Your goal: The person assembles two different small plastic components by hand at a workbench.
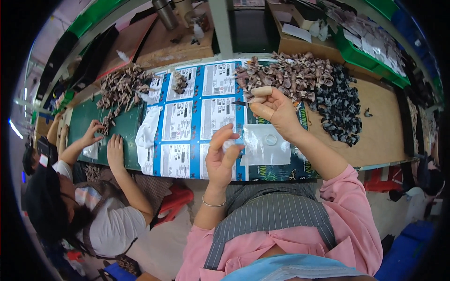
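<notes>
My left hand (pixel 220 159) is closed round a small, rounded, whitish translucent thing (pixel 228 144), mostly hidden by the fingers. Above and to its right, my right hand (pixel 277 111) pinches a thin dark pointed piece (pixel 240 103), too small to name. Pale covers sit on some right fingertips. Beneath the hands lies a clear plastic sheet (pixel 255 157) with a round glossy clear spot (pixel 271 139) on it. Beyond the right hand spreads a heap of brownish-pink small moulded parts (pixel 300 75), and beside it a heap of dark grey-black small parts (pixel 338 110).
Printed blue-and-white sheets (pixel 178 122) cover the bench, with a crumpled white cloth (pixel 149 136) at their left. At left, a co-worker (pixel 103 210) handles brownish parts on a green mat (pixel 89 117). A green bin (pixel 370 56) and a shelf with a metal flask (pixel 165 14) stand behind.
</notes>
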